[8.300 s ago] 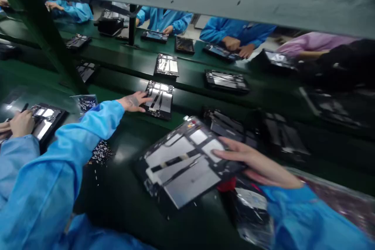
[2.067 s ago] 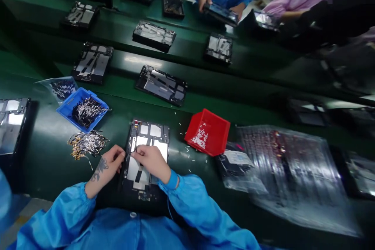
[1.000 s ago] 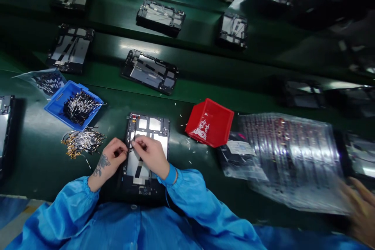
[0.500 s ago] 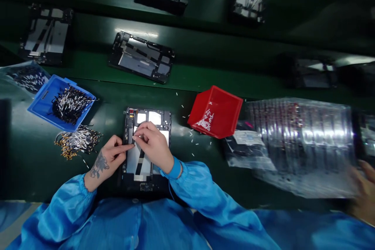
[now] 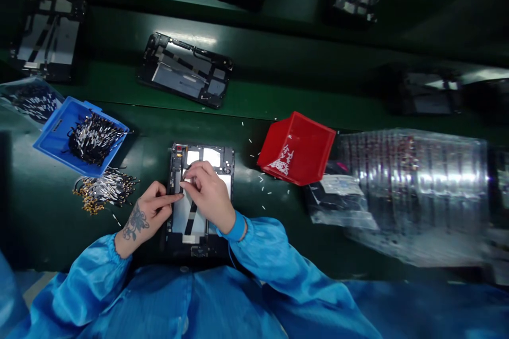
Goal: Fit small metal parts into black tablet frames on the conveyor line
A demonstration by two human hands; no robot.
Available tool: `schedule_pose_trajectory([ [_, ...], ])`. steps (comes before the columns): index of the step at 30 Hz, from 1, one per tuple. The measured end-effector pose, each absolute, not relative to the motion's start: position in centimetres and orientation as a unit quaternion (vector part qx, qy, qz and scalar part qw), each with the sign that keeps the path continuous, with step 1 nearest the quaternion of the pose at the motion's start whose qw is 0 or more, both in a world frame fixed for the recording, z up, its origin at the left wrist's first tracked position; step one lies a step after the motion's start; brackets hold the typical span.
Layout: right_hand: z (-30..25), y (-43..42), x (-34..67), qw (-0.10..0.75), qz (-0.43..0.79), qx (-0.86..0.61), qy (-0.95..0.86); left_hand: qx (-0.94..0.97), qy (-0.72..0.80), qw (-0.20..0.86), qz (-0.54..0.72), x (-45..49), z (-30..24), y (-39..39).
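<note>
Green bench (image 5: 47, 222), open tablet frame (image 5: 201, 206) flat at the near edge, between blue tray (image 5: 50, 140) and red bin (image 5: 310, 140). Versus a second ago, left hand (image 5: 149, 214) dropped its pinch and now has its index stretched onto the frame's left side. Right hand (image 5: 209, 193) slid up, fingertips bunched on something small that I can't identify. Frame hasn't shifted. Loose cables (image 5: 104, 190) lie beside the left hand.

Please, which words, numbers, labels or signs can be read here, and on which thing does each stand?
None can be read.
The white label on the dark bag beside the red bin is too blurred.
The tablet frame under the left hand and right hand shows no legible marking.
</note>
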State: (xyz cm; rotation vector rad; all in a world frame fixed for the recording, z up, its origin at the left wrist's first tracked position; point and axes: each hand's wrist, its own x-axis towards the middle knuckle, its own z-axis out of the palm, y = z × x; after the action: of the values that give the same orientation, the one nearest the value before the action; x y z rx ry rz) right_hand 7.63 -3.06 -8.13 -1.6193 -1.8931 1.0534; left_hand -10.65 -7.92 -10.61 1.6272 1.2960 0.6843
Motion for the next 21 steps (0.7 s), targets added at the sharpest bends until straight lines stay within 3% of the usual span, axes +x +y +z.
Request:
schedule_pose_trajectory([
  [13, -8.1, -1.9, 8.4, 0.122, 0.228, -0.605, -0.753, 0.667, 0.526, 0.458, 0.261, -10.7, -10.6, -7.9],
  [21, -7.1, 1.2, 9.0, 0.129, 0.379, -0.538, -0.741, 0.706, 0.52, 0.418, 0.236, -10.7, -10.4, -8.0],
])
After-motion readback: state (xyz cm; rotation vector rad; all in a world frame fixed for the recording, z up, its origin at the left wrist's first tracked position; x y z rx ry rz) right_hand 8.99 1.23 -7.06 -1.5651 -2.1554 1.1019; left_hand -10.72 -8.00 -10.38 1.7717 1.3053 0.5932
